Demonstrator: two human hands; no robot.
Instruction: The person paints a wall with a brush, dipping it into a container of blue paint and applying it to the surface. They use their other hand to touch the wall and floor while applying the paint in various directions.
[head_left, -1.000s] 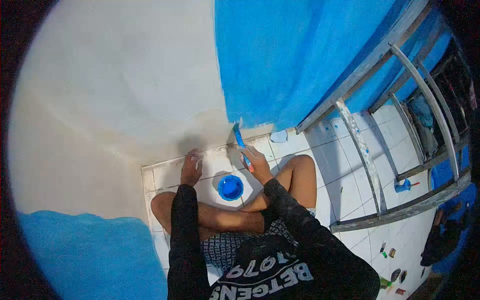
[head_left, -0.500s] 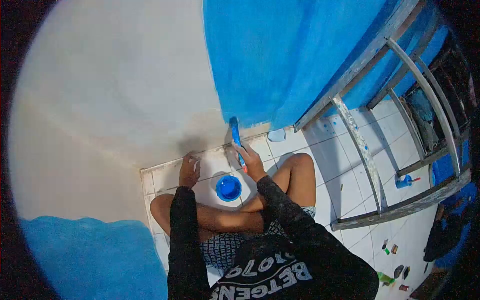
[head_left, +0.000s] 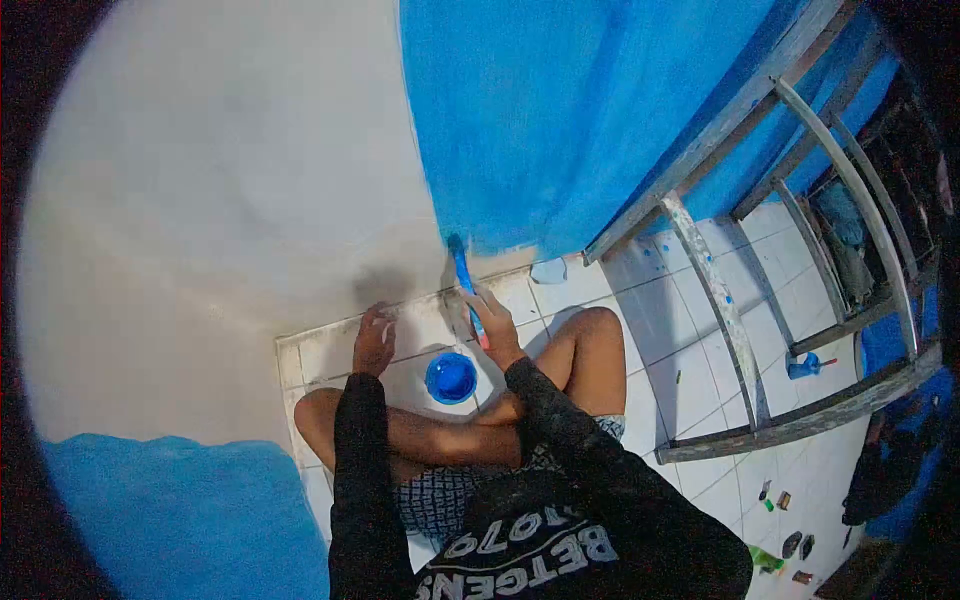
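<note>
My right hand (head_left: 491, 320) holds a paintbrush (head_left: 463, 272) with a blue-coated handle and a reddish end. Its dark bristle tip touches the wall at the lower left edge of the blue painted area (head_left: 520, 130). My left hand (head_left: 375, 335) is raised near the wall base, fingers slightly curled and apart, with nothing in it. On the tiles between my hands and my crossed legs stands a round container of blue paint (head_left: 451, 378).
A paint-spattered wooden ladder (head_left: 715, 280) leans at the right. A pale blue piece (head_left: 549, 271) lies by the wall base. Small items (head_left: 784, 500) and a blue object (head_left: 804, 366) lie on the tiled floor (head_left: 640, 360). Blue paint (head_left: 180, 510) covers the lower left wall.
The view has shifted slightly, moving most things a little left in frame. The brush tip sits slightly farther left along the blue edge. Both hands keep nearly the same pose.
</note>
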